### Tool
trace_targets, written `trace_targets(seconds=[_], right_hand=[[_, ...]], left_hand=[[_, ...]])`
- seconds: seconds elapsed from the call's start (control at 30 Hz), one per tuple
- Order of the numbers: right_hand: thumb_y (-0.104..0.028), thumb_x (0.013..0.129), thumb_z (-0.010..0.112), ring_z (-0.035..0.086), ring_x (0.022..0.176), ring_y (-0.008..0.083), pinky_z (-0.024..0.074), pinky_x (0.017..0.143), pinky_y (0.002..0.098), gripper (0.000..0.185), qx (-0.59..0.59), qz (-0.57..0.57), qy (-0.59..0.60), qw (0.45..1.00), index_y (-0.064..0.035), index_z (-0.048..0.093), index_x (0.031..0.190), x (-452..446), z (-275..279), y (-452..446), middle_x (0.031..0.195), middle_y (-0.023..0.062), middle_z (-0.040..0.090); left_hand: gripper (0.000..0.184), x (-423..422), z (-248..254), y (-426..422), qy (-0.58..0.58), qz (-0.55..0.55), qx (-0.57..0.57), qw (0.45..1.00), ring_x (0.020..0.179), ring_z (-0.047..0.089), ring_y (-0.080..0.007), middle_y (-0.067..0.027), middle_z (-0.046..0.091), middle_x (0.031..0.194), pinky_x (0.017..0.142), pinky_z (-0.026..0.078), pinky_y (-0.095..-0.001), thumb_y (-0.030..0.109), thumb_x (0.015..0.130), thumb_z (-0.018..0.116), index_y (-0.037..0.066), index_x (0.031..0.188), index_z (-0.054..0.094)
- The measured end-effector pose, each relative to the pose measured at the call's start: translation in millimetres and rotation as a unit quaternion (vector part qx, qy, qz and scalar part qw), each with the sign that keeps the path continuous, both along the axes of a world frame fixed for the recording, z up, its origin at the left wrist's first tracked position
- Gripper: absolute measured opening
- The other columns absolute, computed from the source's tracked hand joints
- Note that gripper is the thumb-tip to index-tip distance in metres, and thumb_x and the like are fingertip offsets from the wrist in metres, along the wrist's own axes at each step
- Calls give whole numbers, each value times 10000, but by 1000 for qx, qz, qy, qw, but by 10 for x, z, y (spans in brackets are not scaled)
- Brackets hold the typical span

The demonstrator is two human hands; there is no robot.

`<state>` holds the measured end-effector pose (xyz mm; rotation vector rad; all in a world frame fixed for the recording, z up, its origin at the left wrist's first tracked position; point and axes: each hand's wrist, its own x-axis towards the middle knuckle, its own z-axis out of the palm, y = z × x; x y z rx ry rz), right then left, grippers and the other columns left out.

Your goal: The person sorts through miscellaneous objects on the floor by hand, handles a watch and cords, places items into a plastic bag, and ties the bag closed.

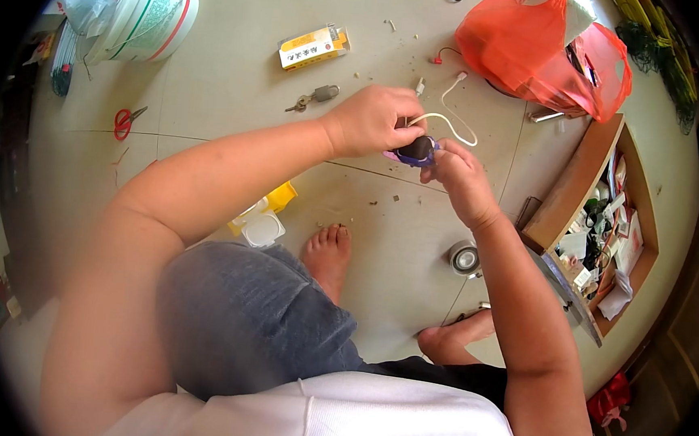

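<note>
My left hand (372, 122) is closed in a pinch near the end of a thin white cable (447, 121), with a small dark part just visible at its fingertips. The cable loops to the right and back up over the floor. My right hand (459, 181) grips the right side of a small purple-blue item with a dark, rounded face (416, 148); its exact kind is unclear. Both hands work close together above the tiles, and the left fingers touch or nearly touch the item's upper edge. Fingers hide part of it.
A yellow-white box (314, 48), keys (313, 97) and red scissors (124, 123) lie on the floor. A red plastic bag (518, 37) and a wooden drawer full of oddments (569, 185) stand right. A white bucket (154, 18) is upper left, a metal canister (465, 259) near my foot.
</note>
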<state>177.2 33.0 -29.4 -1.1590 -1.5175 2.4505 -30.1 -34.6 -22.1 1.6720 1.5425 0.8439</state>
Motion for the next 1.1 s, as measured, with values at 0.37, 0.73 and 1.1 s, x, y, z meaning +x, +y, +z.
trace_targets(seconds=[0.37,0.73,1.1], right_hand=[[-209,919,470,572,804,129,417,753,252,180,-44,-33,57,997,-63,565,968,82,-214,-21,838,33,609],[-209,919,486,575,817,132,443,816,281,178,-41,-17,48,998,-52,566,944,63,-149,9,835,36,613],[-257,916,494,557,844,114,404,823,273,226,11,65,-16,998,-59,585,978,49,-5,13,849,26,626]], left_hand=[[210,-29,18,54,-193,142,-221,945,698,578,-107,-32,593,795,641,473,-263,246,884,652,39,916,659],[178,-87,29,41,-118,1,-134,984,776,573,-108,-22,608,912,690,474,-264,199,883,671,22,904,681],[148,-35,32,59,60,-61,-74,994,719,580,-211,-84,578,829,659,477,-322,155,807,643,23,874,631]])
